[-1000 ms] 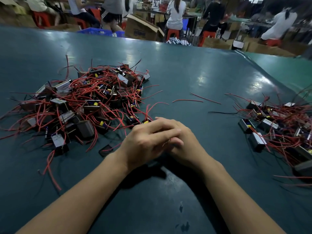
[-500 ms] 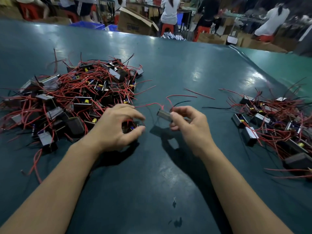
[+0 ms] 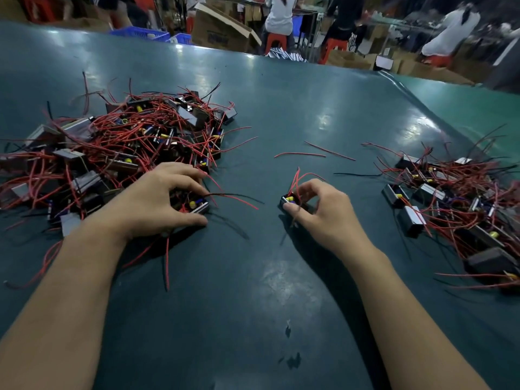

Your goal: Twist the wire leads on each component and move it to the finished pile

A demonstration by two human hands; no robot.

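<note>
A big tangled pile of small black components (image 3: 121,153) with red and black leads lies at the left of the green table. A smaller pile of the same parts (image 3: 455,204) lies at the right. My left hand (image 3: 152,204) grips a component (image 3: 197,206) at the near edge of the left pile, fingers and thumb curled round it. My right hand (image 3: 318,209) pinches another component (image 3: 289,199) on the table between the piles, its red leads sticking up.
Loose red wire pieces (image 3: 315,152) and a black one lie on the table (image 3: 253,291) beyond my right hand. Past the table's far edge are cardboard boxes (image 3: 222,32), red stools and seated people.
My hands have parted from being clasped together. The left hand went left to the big pile and took hold of a component. The right hand carries its component rightward and down onto the table.
</note>
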